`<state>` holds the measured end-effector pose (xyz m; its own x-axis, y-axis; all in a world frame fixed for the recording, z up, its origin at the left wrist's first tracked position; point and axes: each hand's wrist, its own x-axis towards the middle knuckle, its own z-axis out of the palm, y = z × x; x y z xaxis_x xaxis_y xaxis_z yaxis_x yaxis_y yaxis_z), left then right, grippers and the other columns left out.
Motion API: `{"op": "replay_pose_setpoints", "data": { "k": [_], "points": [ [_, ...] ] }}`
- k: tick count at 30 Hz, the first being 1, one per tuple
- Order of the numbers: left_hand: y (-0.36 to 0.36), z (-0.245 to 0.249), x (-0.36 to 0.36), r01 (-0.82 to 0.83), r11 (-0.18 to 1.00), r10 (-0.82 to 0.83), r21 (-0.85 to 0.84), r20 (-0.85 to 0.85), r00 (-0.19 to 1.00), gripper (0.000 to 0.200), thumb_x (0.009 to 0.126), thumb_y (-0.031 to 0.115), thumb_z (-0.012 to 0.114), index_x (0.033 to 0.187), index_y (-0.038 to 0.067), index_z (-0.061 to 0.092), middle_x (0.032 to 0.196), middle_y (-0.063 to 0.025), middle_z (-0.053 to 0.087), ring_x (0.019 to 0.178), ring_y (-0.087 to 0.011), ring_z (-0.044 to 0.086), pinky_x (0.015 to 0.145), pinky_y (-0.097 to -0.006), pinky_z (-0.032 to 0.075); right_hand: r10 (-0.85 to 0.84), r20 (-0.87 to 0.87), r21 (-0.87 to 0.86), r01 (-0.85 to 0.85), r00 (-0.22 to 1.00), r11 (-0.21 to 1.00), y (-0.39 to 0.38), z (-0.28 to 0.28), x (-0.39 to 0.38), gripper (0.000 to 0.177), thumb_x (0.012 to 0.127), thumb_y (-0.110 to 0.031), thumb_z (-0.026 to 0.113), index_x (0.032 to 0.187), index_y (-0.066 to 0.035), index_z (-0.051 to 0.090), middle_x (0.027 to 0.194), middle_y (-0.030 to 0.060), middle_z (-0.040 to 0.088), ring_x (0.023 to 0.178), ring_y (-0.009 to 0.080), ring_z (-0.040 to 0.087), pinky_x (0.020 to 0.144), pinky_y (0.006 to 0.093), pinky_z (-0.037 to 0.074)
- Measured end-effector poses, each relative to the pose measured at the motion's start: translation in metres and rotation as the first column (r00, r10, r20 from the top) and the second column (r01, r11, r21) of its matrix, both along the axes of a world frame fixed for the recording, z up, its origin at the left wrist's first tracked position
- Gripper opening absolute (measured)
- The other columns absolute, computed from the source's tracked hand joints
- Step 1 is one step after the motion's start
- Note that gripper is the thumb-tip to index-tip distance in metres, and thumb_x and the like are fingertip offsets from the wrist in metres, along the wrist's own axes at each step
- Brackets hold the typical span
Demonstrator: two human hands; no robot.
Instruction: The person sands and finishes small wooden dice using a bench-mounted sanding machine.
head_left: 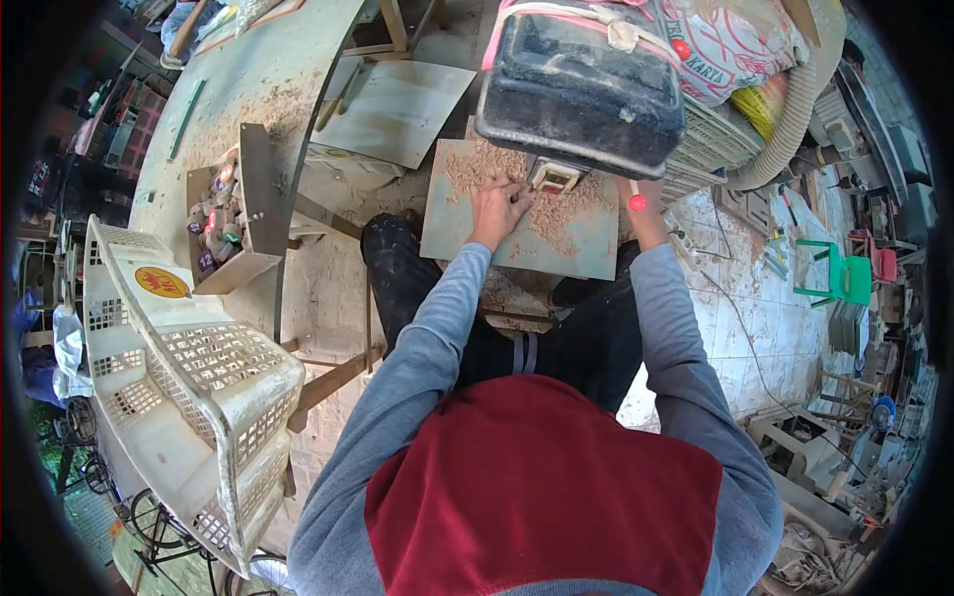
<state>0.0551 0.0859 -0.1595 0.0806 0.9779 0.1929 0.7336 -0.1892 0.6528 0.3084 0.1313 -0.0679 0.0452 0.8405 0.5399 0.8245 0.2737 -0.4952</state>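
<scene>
While wood-shaping seems in hand, the left hand (494,213) curls over the flat, pale-green board (571,261) near the boxy, black machine housing (586,94); whether it or the partly hidden right hand (648,211) grips anything, I cannot tell. Careful finger placement seems called for next. The housing looks dusty.

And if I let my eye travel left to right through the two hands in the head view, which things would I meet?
Open brown box → left hand → small square opening below the black case → right hand, partly hidden → green chair.
</scene>
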Motion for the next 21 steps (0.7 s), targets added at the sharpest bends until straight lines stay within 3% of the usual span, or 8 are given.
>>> {"op": "replay_pose_setpoints", "data": {
  "k": [4, 6, 7, 9, 13, 15, 18, 21],
  "points": [
    [-0.002, 0.003, 0.001, -0.015, 0.999, 0.016, 0.030, -0.011, 1.000, 0.029, 0.076, 0.030, 0.077, 0.097, 0.011, 0.076, 0.085, -0.0062, 0.066, 0.092, -0.0243, 0.055, 0.085, -0.0407, 0.033, -0.017, 0.010, -0.094, 0.018, 1.000, 0.995, 0.019, -0.008, 0.015, 0.033, 0.077, -0.029, 0.071, 0.102, -0.008, 0.064, 0.080, 0.0241, 0.065, 0.082, 0.0436, 0.064, 0.068, 0.0525, 0.048],
    [-0.001, 0.000, 0.000, -0.020, 0.996, 0.020, 0.089, 0.009, 1.000, 0.027, 0.076, 0.030, 0.077, 0.090, 0.008, 0.077, 0.078, -0.0083, 0.066, 0.087, -0.0245, 0.055, 0.082, -0.0391, 0.033, 0.040, 0.145, 0.382, -0.093, 0.989, 0.920, 0.032, -0.008, 0.017, 0.035, 0.078, -0.030, 0.071, 0.107, -0.011, 0.064, 0.080, 0.0221, 0.066, 0.079, 0.0423, 0.064, 0.066, 0.0522, 0.048],
    [0.001, -0.001, -0.001, -0.010, 0.999, 0.010, 0.044, 0.000, 1.000, 0.028, 0.076, 0.029, 0.076, 0.096, 0.010, 0.076, 0.085, -0.0067, 0.066, 0.091, -0.0243, 0.056, 0.084, -0.0404, 0.033, 0.040, 0.145, 0.384, -0.094, 0.989, 0.919, 0.040, -0.008, 0.016, 0.035, 0.078, -0.030, 0.071, 0.107, -0.011, 0.064, 0.080, 0.0221, 0.066, 0.079, 0.0423, 0.064, 0.066, 0.0522, 0.048],
    [0.001, -0.002, -0.001, 0.008, 1.000, -0.008, -0.003, -0.008, 1.000, 0.032, 0.075, 0.028, 0.075, 0.103, 0.012, 0.075, 0.092, -0.0052, 0.067, 0.096, -0.0241, 0.056, 0.086, -0.0416, 0.033, -0.007, 0.002, 0.150, 0.007, 1.000, 0.989, 0.044, -0.001, 0.012, 0.035, 0.079, -0.029, 0.069, 0.111, -0.015, 0.064, 0.082, 0.0209, 0.067, 0.079, 0.0430, 0.064, 0.066, 0.0515, 0.048],
    [-0.002, -0.006, 0.001, 0.006, 0.998, -0.009, 0.061, 0.049, 0.999, 0.030, 0.077, 0.027, 0.074, 0.103, 0.011, 0.075, 0.088, -0.0059, 0.067, 0.093, -0.0251, 0.057, 0.085, -0.0414, 0.034, 0.087, -0.208, 0.192, -0.046, 0.974, 0.980, 0.004, 0.033, -0.024, 0.036, 0.081, -0.028, 0.068, 0.112, -0.011, 0.062, 0.094, 0.0236, 0.065, 0.089, 0.0453, 0.060, 0.068, 0.0521, 0.046],
    [0.000, -0.002, 0.000, -0.009, 0.992, 0.002, 0.127, 0.058, 0.998, 0.030, 0.079, 0.027, 0.074, 0.103, 0.009, 0.074, 0.083, -0.0061, 0.067, 0.087, -0.0255, 0.056, 0.084, -0.0406, 0.035, -0.113, 0.111, -0.087, 0.123, 0.987, 0.989, 0.013, -0.007, 0.001, 0.037, 0.083, -0.029, 0.069, 0.109, -0.004, 0.062, 0.089, 0.0230, 0.065, 0.085, 0.0406, 0.064, 0.068, 0.0480, 0.047],
    [-0.004, 0.000, 0.002, -0.071, 0.994, 0.067, 0.086, 0.047, 0.997, 0.028, 0.079, 0.025, 0.073, 0.103, 0.010, 0.075, 0.084, -0.0066, 0.067, 0.091, -0.0259, 0.057, 0.086, -0.0407, 0.035, 0.243, -0.136, -0.592, -0.276, 0.960, 0.757, -0.059, 0.038, 0.013, 0.044, 0.089, -0.042, 0.066, 0.101, 0.000, 0.065, 0.081, 0.0136, 0.064, 0.081, 0.0198, 0.064, 0.073, 0.0351, 0.049],
    [-0.008, -0.003, -0.003, -0.054, 0.987, 0.029, 0.149, 0.164, 0.986, 0.026, 0.079, 0.025, 0.072, 0.100, 0.009, 0.075, 0.082, -0.0089, 0.066, 0.088, -0.0269, 0.059, 0.083, -0.0407, 0.038, 0.176, -0.877, -0.361, -0.853, 0.448, 0.376, -0.136, 0.053, 0.007, 0.040, 0.089, -0.033, 0.067, 0.114, -0.001, 0.065, 0.102, 0.0097, 0.071, 0.092, 0.0185, 0.067, 0.086, 0.0310, 0.050]
  ]
}}
